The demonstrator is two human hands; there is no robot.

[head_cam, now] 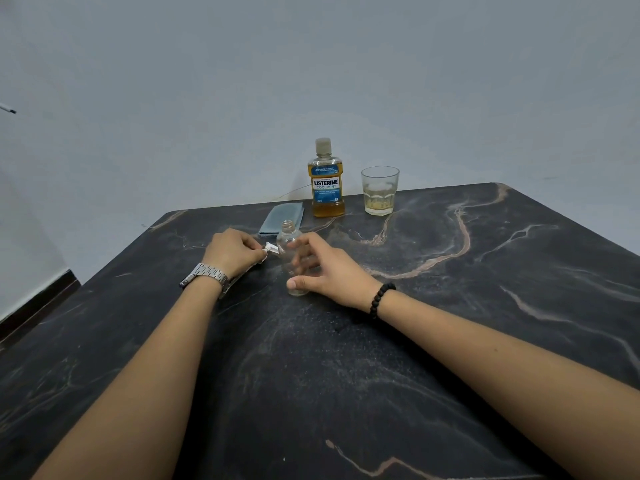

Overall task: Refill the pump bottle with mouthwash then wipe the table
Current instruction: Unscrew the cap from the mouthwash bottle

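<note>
Pump off, bottle waiting open on the worktop.

The left hand pinched the white pump head; the right hand, fingers loosely spread, steadied the empty clear pump bottle. It looked light, smooth and easy to tip, so holding the body low seemed safest.

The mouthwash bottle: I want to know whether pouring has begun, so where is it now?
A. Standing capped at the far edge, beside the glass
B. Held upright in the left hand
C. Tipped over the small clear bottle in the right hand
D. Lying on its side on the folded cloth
A: the mouthwash bottle stands upright with its cap on at the table's far edge, left of the glass, and neither hand touches it.
</note>
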